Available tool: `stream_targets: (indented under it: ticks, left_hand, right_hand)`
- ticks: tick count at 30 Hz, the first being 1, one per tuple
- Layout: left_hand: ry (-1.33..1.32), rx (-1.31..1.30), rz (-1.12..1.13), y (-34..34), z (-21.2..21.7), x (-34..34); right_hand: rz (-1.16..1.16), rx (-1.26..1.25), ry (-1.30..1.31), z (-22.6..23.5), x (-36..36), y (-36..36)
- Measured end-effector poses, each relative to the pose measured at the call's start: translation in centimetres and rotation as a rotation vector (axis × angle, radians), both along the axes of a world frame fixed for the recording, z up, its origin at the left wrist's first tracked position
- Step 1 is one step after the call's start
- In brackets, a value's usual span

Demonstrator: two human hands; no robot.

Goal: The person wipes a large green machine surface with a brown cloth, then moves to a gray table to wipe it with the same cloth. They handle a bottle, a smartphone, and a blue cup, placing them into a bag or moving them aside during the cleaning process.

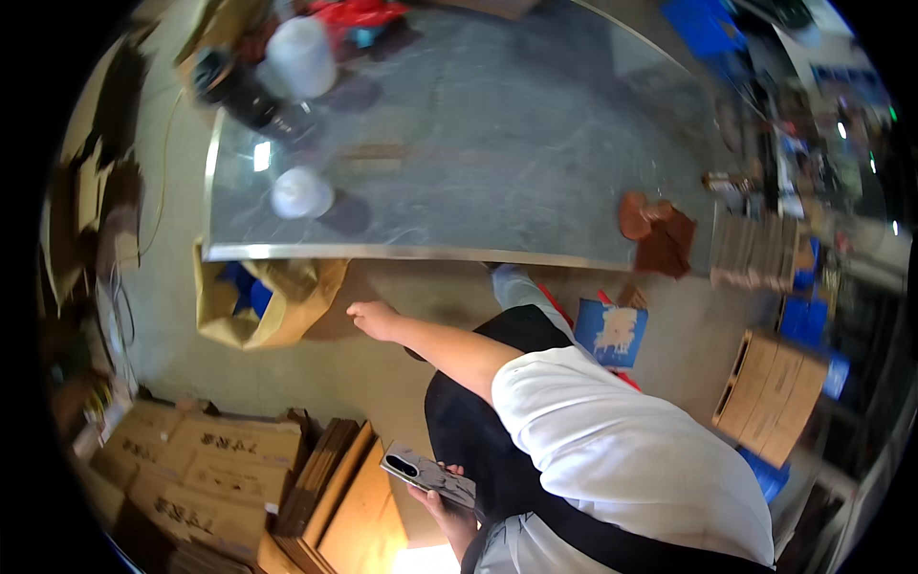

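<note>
Look at the right hand (375, 319): the arm is stretched out from the white sleeve, low over the concrete floor, fingers loosely apart and slack, gripping nothing. Just ahead of the fingertips is a crumpled brown paper sack (273, 304), its mouth open and something blue showing inside. It sits against the metal-edged grey tabletop (497, 143), which runs above and beyond the hand. I'd call this a reach, with no contact yet: there's a clear gap between the fingers and the sack's rim.

The left hand (448, 505) is tucked in by the person's waist, fingers wrapped round a slim grey smartphone (427, 473), screen side down and camera lens up. So that hand is busy.

Beyond the phone-side fingers are leaning flat brown cardboard sheets (349, 497) and, further out, stacked printed cardboard cartons (206, 469). Up on the table, well away from either hand, sits a white round tub (301, 194).

As I judge it, taking hold of the sack means closing that gap and pinching the floppy paper rim. It would have to be done with one hand, as the phone occupies the other, and the soft paper may fold rather than lift.
</note>
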State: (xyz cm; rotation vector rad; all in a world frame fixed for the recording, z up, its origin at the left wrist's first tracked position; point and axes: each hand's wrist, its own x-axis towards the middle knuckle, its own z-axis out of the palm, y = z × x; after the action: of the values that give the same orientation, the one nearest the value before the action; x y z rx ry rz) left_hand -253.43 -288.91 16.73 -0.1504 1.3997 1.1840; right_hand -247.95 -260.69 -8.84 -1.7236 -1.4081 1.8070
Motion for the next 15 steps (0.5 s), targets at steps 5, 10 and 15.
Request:
stream_targets:
  ticks: [5, 10, 15]
  left_hand:
    - [-0.01, -0.04, -0.295, 6.3, 5.4, 4.5]
    - [-0.008, -0.005, -0.503, 11.6, 4.6, 9.5]
    - [0.012, -0.02, -0.692, 16.6, 5.6, 17.5]
  right_hand:
    - [-0.237, 0.311, 0.035, 9.9, 24.3, -6.0]
    - [-1.053, 0.316, -0.634, 15.9, 48.5, -9.0]
    - [-1.119, 0.209, -1.018, 10.9, 60.6, -10.7]
